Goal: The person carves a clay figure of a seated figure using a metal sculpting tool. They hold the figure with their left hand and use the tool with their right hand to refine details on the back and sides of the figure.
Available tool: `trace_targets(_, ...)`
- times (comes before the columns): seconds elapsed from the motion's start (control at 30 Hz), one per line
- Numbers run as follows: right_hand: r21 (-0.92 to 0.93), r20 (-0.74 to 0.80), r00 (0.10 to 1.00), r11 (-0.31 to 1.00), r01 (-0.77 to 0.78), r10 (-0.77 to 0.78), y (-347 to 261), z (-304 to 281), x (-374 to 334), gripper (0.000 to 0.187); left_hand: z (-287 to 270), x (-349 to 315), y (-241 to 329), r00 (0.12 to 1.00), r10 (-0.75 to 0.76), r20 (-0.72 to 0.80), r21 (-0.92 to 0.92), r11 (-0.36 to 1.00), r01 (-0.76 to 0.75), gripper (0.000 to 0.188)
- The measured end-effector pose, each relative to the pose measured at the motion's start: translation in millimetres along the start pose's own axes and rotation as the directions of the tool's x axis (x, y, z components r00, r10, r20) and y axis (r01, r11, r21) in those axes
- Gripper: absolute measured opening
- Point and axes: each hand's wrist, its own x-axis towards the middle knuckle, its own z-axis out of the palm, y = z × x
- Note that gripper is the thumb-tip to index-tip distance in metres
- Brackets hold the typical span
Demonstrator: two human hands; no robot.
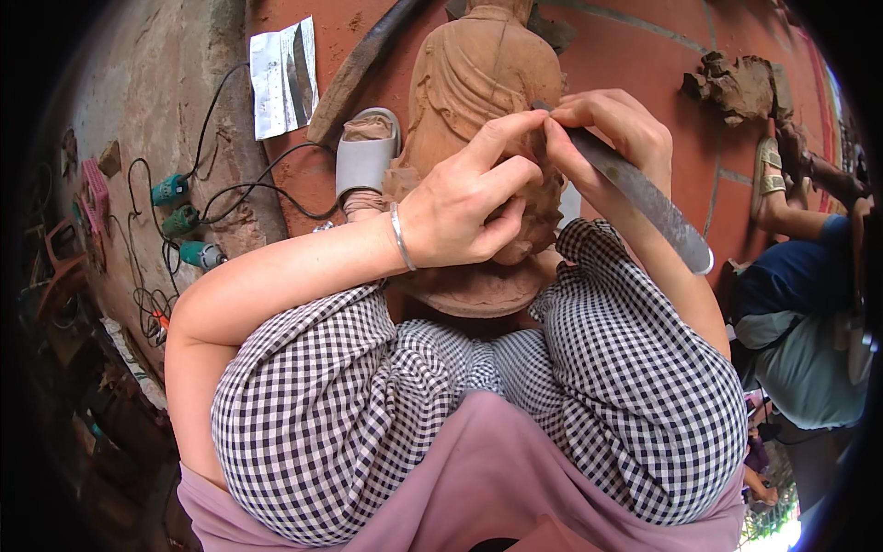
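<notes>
Wooden figure (487, 60) rests between checked-cloth knees (294, 405), presumably for bracing; right hand (630, 138) grips flat metal blade (644, 191) near its tip, likely for control; left hand (469, 210), fingers curled, meets that tip, pinch unconfirmed.

Tiled floor (667, 63), beam (361, 69), probably wood chunk (736, 87)

1. small black-and-white checks cover the trousers (303, 423); the top (460, 469) is dusty mauve.
2. the carved figure (469, 74) shows warm tan-brown, the long blade (648, 198) dull grey, the bracelet (401, 237) silver.
3. brick-red floor tiles (635, 69) meet in grey joints (734, 176).
4. power tools (170, 189) are teal, their cords (246, 185) black, the slipper (363, 166) pale grey.
</notes>
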Motion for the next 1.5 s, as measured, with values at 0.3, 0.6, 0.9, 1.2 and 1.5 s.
trace_targets(0.3,0.017,0.05,0.994,0.995,-0.101,0.1,-1,-4,-7,0.008,0,0,-3,0.999,0.036,-0.004,0.007,0.999,-0.036,0.025)
trace_targets(0.6,0.034,0.003,0.999,0.998,-0.047,0.047,0,-2,-10,0.009,-1,1,-1,0.999,0.044,0.01,0.025,0.999,-0.045,0.019)
trace_targets(0.9,0.129,-0.046,0.993,0.987,-0.098,0.105,4,3,-21,0.01,0,2,-3,0.998,0.067,-0.019,0.045,0.997,-0.066,0.016)
trace_targets(1.2,0.252,-0.048,0.974,0.946,-0.203,0.222,6,7,-18,0.01,-3,2,2,1.0,-0.009,0.002,0.017,1.0,0.009,0.011)
trace_targets(1.5,0.269,-0.048,0.975,0.943,-0.196,0.216,5,4,-28,0.011,-4,4,1,0.998,0.058,-0.007,0.021,0.998,-0.058,0.01)
